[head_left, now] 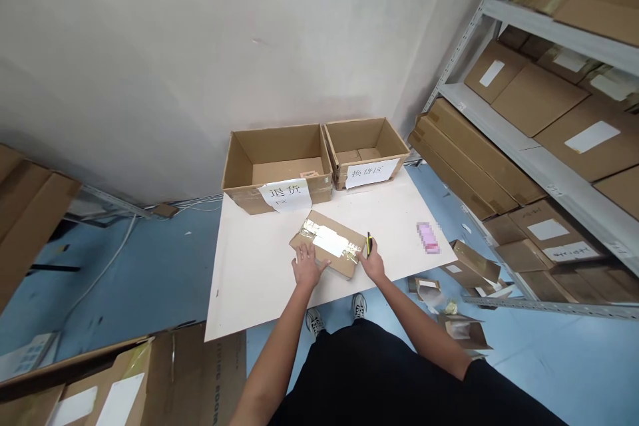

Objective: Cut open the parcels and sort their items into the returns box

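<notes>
A small taped cardboard parcel [327, 243] with a white label lies on the white table [249, 279]. My left hand [307, 265] rests on the parcel's near left corner, fingers spread flat. My right hand [372, 263] sits at the parcel's right end, closed round a yellow and black utility knife [369, 244] that points up and away from me.
Two open cardboard boxes with paper signs stand at the table's far edge, the larger [277, 170] on the left and the smaller [367, 153] on the right. A pink item [428, 237] lies at the table's right. Metal shelving [549, 166] with cartons stands right; scrap cardboard [464, 279] litters the floor.
</notes>
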A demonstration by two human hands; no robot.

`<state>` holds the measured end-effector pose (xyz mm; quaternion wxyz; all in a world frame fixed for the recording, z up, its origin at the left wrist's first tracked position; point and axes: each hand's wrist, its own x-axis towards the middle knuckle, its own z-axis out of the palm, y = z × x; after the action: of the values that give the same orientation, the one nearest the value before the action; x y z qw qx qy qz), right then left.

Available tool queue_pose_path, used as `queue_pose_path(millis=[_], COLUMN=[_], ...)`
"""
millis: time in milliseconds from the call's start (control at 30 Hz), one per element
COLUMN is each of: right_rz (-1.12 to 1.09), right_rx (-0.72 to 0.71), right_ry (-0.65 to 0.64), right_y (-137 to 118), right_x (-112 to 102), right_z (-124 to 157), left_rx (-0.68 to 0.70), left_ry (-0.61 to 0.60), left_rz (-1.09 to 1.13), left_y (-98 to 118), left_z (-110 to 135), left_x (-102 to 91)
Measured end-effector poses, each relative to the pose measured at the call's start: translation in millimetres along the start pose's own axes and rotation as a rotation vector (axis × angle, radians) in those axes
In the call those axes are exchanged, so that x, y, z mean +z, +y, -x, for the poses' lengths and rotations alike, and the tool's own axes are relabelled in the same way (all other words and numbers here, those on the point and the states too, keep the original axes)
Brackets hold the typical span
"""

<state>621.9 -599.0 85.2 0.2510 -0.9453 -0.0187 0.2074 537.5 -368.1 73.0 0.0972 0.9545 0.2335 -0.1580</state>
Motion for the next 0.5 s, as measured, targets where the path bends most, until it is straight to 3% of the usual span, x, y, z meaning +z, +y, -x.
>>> queue_pose_path(millis=[100,233,333,500], right_rz=[0.059,-0.002,-0.250,-0.716], right_rx=[-0.003,-0.075,-0.101,-0.009], right_ry=[0.003,0.000,-0.028,-0.182], right_y=[-23.3,-37.9,-22.7,25.4], right_x=[17.8,13.0,6.3,7.3], right_z=[-26.5,-68.5,-87.3,-85.4], left_rx=[-0.077,-0.122,-0.064,0.149], left_ry=[0.073,0.116,0.114,-0.003], left_rz=[-0.016,-0.046,-0.029,-0.016], left_y=[18.0,18.2,9.5,10.2], left_z=[25.7,52.0,48.7,12.1], left_x=[12.6,17.4,7.0,-6.6])
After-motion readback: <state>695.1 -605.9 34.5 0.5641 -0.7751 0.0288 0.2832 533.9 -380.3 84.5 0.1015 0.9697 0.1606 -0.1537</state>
